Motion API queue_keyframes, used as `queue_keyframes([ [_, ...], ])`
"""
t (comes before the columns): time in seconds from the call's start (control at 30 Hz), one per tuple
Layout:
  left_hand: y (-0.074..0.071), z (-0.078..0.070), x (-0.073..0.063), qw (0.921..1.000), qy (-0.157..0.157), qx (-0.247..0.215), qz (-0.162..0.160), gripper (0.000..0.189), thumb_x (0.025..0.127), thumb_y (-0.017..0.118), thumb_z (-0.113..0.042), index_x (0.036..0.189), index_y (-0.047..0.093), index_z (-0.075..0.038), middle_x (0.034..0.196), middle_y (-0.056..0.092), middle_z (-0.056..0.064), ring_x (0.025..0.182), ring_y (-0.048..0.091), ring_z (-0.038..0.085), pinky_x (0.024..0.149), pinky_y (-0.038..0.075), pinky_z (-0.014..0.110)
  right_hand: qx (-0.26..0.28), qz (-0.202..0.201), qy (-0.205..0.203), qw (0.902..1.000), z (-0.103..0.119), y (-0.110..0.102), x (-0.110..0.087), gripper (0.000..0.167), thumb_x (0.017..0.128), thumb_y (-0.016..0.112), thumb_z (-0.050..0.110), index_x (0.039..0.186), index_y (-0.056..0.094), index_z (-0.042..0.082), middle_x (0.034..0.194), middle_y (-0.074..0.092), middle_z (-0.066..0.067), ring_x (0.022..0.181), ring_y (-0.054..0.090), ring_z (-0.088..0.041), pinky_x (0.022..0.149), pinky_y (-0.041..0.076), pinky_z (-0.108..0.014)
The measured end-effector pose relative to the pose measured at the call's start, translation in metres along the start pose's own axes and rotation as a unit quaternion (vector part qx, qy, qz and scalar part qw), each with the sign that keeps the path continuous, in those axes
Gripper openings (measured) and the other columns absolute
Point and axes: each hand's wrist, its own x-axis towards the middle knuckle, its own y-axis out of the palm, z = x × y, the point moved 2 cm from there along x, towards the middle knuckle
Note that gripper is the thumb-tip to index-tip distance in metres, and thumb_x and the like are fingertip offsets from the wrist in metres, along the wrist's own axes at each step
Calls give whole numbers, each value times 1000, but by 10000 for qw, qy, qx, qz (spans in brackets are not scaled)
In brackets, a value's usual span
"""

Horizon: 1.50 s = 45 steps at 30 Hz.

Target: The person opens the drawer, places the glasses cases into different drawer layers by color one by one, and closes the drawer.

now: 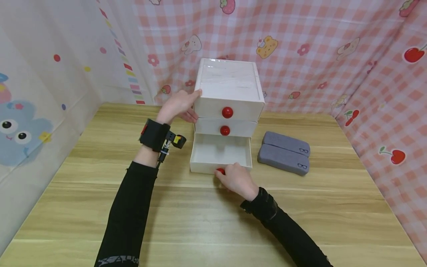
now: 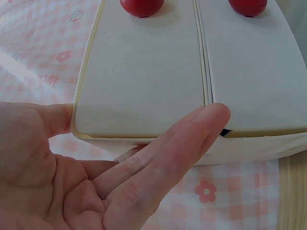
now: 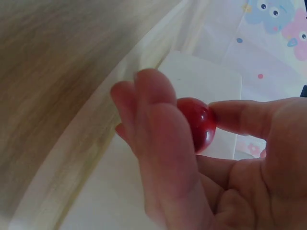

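Observation:
A white drawer cabinet [image 1: 230, 79] with red round knobs stands on the table; its bottom drawer [image 1: 207, 150] is pulled out and shows nothing inside. The two drawers above are closed. At the cabinet's left side is my left hand [image 1: 178, 105], thumb at the top edge. Its fingers [image 2: 168, 148] stretch straight along the side wall in the left wrist view. My right hand [image 1: 238, 180] pinches the bottom drawer's red knob [image 3: 199, 122] between thumb and fingers, as the right wrist view shows.
Right of the open drawer lies a grey glasses case [image 1: 283, 157] with small glasses prints on it. The wood-grain table [image 1: 186, 222] reaches back to a pink checked curtain [image 1: 300, 66] close behind the cabinet. A white printed curtain [image 1: 50, 92] hangs at the left.

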Motion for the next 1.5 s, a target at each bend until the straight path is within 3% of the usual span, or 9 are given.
queue_keyframes([
  [0.37,0,0,-1,10000,26,40,-27,67,99,34,-52,131,48,5,84,71,14,75,72,23,68,59,28,-138,421,13,9990,4,0,-6,50,96,51,39,52,46,15,43,47,4,41,48,-12,44,31,-22],
  [0.53,0,1,0,10000,20,14,-42,67,99,34,-52,131,48,5,81,71,13,76,72,25,71,59,30,-152,628,-405,9971,-2,-8,-6,46,95,54,42,58,45,16,48,38,7,45,38,-9,46,27,-22],
  [0.63,1,1,0,10000,27,-3,-61,67,99,34,-52,130,49,5,80,70,12,78,72,27,74,59,32,-23,1007,-797,9917,-12,-22,-6,42,94,56,40,63,57,11,50,40,6,46,39,-8,47,28,-21],
  [0.73,1,1,0,10000,33,-18,-74,67,99,34,-52,130,49,5,79,69,12,74,72,26,74,59,32,185,1472,-1132,9824,-27,-40,-7,31,94,58,34,81,69,8,60,58,2,53,52,-8,52,38,-20],
  [0.87,1,2,-1,10000,42,-20,-86,67,99,34,-52,131,48,5,80,69,13,64,70,19,73,59,32,467,1724,-1392,9740,-49,-65,-8,23,92,61,28,103,68,9,85,72,-5,73,66,-16,65,49,-23],
  [0.97,1,2,-1,9999,63,-22,-86,66,99,34,-52,131,48,5,81,70,13,66,70,20,71,59,30,590,1437,-1477,9767,-65,-82,-8,24,91,64,24,108,67,7,90,73,-5,80,67,-17,69,51,-24],
  [1.1,1,2,-1,9999,80,-18,-78,67,99,34,-52,132,48,5,82,71,14,73,72,23,69,59,29,473,591,-1512,9856,-89,-98,-8,28,87,68,16,111,66,3,91,72,-5,82,66,-15,70,52,-26],
  [1.27,1,2,-2,9999,65,-31,-76,67,99,34,-52,132,48,5,83,71,14,71,71,22,77,58,35,-140,-330,-905,9952,-119,-110,-8,37,82,73,14,114,63,-2,101,69,-18,94,65,-30,81,52,-42],
  [1.5,1,2,-2,9999,84,5,-99,66,99,34,-52,131,49,4,83,70,14,65,70,18,73,59,32,-773,-260,163,9965,-144,-110,-8,60,77,78,16,127,52,-6,128,49,-32,118,48,-47,96,43,-57],
])
